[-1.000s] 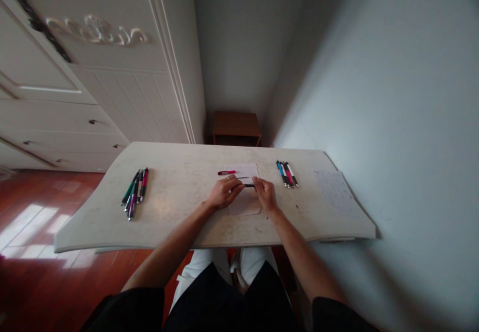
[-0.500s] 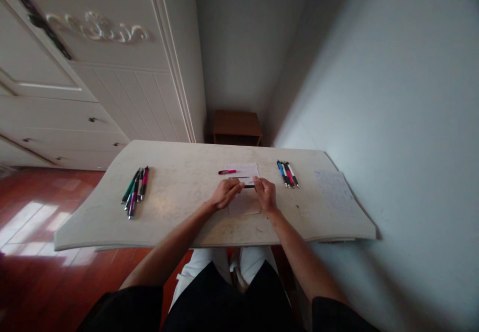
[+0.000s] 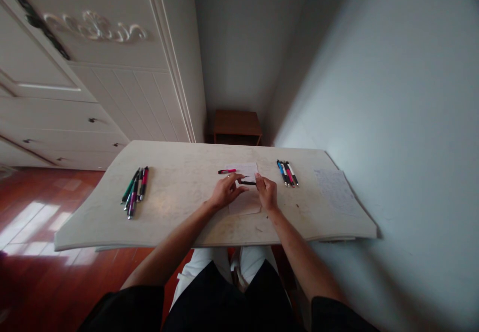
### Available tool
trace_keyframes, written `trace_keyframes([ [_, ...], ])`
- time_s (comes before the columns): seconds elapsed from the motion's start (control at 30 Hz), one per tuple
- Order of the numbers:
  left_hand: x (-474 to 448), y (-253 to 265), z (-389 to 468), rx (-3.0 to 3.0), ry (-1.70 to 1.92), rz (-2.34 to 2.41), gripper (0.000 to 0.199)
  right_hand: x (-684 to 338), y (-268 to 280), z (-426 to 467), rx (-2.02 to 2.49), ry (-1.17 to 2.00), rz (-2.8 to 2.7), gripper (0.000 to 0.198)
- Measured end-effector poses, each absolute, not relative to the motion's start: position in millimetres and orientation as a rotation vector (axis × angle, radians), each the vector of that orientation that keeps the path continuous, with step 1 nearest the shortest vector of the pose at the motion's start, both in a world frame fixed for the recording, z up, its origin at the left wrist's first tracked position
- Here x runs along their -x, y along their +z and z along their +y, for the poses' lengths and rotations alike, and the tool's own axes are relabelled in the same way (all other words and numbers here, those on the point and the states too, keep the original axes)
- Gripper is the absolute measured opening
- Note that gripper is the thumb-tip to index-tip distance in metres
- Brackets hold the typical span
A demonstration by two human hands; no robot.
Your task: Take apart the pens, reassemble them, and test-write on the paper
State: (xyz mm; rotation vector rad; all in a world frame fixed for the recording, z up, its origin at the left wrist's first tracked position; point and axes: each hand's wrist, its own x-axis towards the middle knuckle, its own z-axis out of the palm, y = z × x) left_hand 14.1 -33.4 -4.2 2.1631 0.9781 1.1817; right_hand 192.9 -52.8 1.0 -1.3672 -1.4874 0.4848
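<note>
My right hand (image 3: pixel 267 191) is closed, pinching the right end of a short black pen part (image 3: pixel 249 183) held over the paper. My left hand (image 3: pixel 225 191) sits at the part's other end, its thumb and index finger spread apart around the tip. Whether that tip touches a finger I cannot tell. Under both hands lies a white sheet of paper (image 3: pixel 245 204). A pink and black pen piece (image 3: pixel 226 171) rests just beyond my left hand. Near my left fingertips a thin dark line shows on the paper, partly hidden and too small to name.
Several pens (image 3: pixel 135 192) in green, black, purple and pink lie grouped on the left of the white table (image 3: pixel 179 172). Another group of pens (image 3: pixel 288 173) lies right of the paper. A written sheet (image 3: pixel 337 191) is at the right edge, beside the wall.
My left thumb and fingers have parted, leaving more of the black pen part in sight. My right hand keeps its grip in nearly the same spot.
</note>
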Motion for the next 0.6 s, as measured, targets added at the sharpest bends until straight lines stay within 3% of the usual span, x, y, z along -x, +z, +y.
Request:
trace_keyframes([
  [0.13,-14.8,-6.7,-32.1,-2.249,1.3,0.922,0.025,-191.4,2.7,-53.3,1.382,0.477,-1.514,0.052],
  [0.37,-15.7,-1.5,-33.7,-2.365,1.216,1.065,0.025,-191.2,0.3,-51.3,1.378,0.42,-1.545,0.051],
  [0.6,-20.7,4.8,-40.4,-2.484,1.128,1.221,0.047,-187.4,-0.8,-51.4,1.325,0.336,-1.57,0.047],
])
